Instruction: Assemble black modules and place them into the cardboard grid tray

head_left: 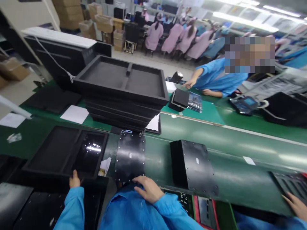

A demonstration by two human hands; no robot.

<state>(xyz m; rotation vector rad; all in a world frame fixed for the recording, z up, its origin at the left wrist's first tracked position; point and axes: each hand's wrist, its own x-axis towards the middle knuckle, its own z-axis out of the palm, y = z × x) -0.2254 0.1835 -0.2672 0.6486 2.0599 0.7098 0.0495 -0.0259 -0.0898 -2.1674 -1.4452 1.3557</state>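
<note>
Mostly L hand (74, 180) hid under tray (55, 150), R hand (149, 189) covers panel (130, 153) edge

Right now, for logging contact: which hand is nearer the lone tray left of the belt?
Left. The left hand rests on the near edge of the tray; the right hand lies to its right, touching a riveted panel.

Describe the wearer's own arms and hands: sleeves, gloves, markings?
Both arms wear bright blue long sleeves, left sleeve and right sleeve, in plain smooth fabric with no markings visible and cuffs ending at the wrists. The left hand and right hand are bare: no gloves, and no ring, watch or strap shows.
</note>
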